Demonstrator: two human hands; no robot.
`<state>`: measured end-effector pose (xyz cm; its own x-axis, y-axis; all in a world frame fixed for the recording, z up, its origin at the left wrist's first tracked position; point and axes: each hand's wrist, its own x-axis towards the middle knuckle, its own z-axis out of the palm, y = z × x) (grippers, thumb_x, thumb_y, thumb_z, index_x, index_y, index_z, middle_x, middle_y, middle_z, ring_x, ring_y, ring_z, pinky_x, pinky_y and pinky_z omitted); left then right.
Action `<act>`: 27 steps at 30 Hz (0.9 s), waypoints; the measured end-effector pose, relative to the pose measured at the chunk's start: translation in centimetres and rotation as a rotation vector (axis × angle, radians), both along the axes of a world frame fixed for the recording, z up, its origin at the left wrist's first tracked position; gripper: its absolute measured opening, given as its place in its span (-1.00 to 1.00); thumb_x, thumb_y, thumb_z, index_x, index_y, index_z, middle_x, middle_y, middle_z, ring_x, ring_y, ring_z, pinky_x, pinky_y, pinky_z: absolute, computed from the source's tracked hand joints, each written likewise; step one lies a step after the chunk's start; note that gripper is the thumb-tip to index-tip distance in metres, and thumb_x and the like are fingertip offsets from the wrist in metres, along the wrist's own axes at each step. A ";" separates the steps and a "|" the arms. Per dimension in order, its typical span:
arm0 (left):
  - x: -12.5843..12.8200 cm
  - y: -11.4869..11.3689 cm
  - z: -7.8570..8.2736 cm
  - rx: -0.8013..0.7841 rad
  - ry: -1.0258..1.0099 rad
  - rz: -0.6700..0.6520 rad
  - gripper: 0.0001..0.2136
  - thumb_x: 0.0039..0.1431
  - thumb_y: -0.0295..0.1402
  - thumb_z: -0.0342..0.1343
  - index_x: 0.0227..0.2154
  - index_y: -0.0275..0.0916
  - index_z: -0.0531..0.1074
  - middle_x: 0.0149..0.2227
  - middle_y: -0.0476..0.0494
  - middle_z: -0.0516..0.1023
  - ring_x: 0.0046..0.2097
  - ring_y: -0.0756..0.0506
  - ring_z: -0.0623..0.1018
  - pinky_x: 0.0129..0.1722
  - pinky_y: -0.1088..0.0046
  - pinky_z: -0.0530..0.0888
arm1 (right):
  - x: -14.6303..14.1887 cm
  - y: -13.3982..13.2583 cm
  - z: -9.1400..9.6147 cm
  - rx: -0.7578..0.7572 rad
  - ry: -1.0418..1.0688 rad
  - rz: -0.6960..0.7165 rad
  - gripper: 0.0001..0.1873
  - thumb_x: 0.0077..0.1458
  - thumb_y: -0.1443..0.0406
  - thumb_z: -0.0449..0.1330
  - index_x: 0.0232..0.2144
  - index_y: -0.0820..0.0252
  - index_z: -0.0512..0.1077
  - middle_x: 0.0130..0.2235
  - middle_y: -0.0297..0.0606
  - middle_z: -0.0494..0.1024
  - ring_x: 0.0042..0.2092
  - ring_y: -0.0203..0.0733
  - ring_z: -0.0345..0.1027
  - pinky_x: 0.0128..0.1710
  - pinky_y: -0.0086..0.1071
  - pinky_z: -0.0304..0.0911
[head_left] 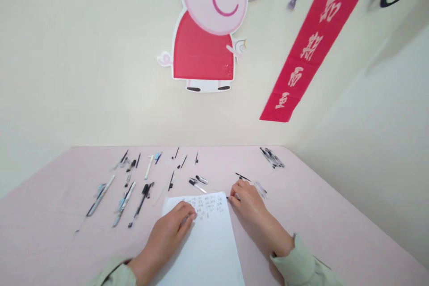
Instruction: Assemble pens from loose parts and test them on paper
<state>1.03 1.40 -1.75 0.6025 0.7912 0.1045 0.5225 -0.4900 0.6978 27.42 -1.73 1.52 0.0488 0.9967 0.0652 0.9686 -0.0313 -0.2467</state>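
A white sheet of paper [209, 241] with small handwriting near its top lies on the pink table [335, 223] in front of me. My left hand [170, 232] rests on the sheet's left part, fingers curled down against it. My right hand [246, 201] sits just off the sheet's upper right corner, fingers bent around a thin dark pen [231, 197] whose tip points at the paper. A clear pen [260, 188] lies right behind that hand.
Several pens and pen parts [134, 187] lie scattered over the table's left and middle. A small bundle of dark pens [272, 157] lies at the far right corner. Cream walls carry a cartoon pig sticker [214, 27] and a red banner [311, 44].
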 end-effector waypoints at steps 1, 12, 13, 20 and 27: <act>0.0 0.0 0.1 0.000 0.003 -0.001 -0.78 0.30 -0.28 -0.16 -0.27 -0.11 0.41 -0.14 -0.07 0.50 -0.14 -0.10 0.52 -0.13 0.41 0.41 | -0.2 -0.1 0.1 -0.009 0.008 0.012 -0.90 0.14 0.31 0.14 -0.38 0.16 0.45 -0.23 -0.23 0.47 -0.11 -0.15 0.29 -0.13 -0.35 0.04; 0.0 0.2 -0.5 0.009 0.011 -0.008 -0.75 0.31 -0.22 -0.17 -0.26 -0.10 0.41 -0.11 -0.06 0.48 -0.13 -0.09 0.53 -0.13 0.42 0.42 | 0.4 -0.4 -0.7 -0.015 -0.146 -0.143 -0.95 0.08 0.35 0.16 -0.43 0.19 0.39 -0.29 -0.25 0.47 -0.17 -0.14 0.29 -0.22 -0.32 -0.02; 0.0 0.2 -0.5 0.011 0.007 -0.007 -0.75 0.31 -0.22 -0.17 -0.26 -0.10 0.41 -0.11 -0.07 0.48 -0.13 -0.10 0.53 -0.13 0.42 0.43 | 0.6 -0.1 -0.8 0.009 -0.174 -0.183 -0.95 0.09 0.35 0.15 -0.42 0.19 0.39 -0.28 -0.23 0.47 -0.17 -0.12 0.29 -0.22 -0.31 -0.02; 0.0 0.2 -0.4 0.013 -0.011 0.000 -0.75 0.30 -0.21 -0.15 -0.29 -0.10 0.42 -0.12 -0.07 0.49 -0.16 -0.10 0.53 -0.17 0.43 0.43 | 1.3 1.0 -0.6 0.156 -0.216 -0.314 -0.91 0.16 0.28 0.13 -0.39 0.18 0.35 -0.27 -0.18 0.46 -0.17 -0.07 0.29 -0.21 -0.29 0.00; 0.1 -0.2 0.0 0.018 -0.020 0.011 -0.77 0.29 -0.29 -0.15 -0.31 -0.11 0.43 -0.15 -0.05 0.50 -0.20 -0.08 0.53 -0.19 0.45 0.41 | -1.6 1.4 1.1 0.133 0.037 -0.056 -0.93 0.15 0.35 0.09 -0.34 0.17 0.38 -0.26 -0.25 0.46 -0.19 -0.18 0.30 -0.20 -0.37 0.06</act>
